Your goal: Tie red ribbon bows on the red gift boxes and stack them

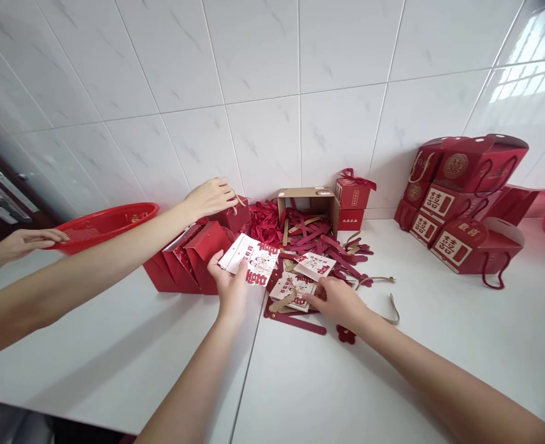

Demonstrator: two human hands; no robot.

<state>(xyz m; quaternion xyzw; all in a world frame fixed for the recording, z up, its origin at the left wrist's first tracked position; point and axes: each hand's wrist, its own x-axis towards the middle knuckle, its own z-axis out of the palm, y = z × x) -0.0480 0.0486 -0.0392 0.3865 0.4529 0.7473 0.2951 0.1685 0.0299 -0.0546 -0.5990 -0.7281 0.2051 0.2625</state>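
Note:
My left hand (230,285) holds a flat white and red printed card (250,258) up over the white table (393,370). My right hand (336,300) rests on a pile of similar flat cards (291,291) and red strips, its fingers pinching at the top sheet. A second printed card (315,266) lies just behind that pile. Folded red paper bags (187,262) stand to the left of my left hand.
Another person's hand (211,196) reaches in from the left to a small red box (233,216); their other hand (25,242) touches a red basin (103,223). An open cardboard box (306,203) of red ribbons, small red boxes (353,192) and stacked red gift boxes (462,203) stand along the tiled wall.

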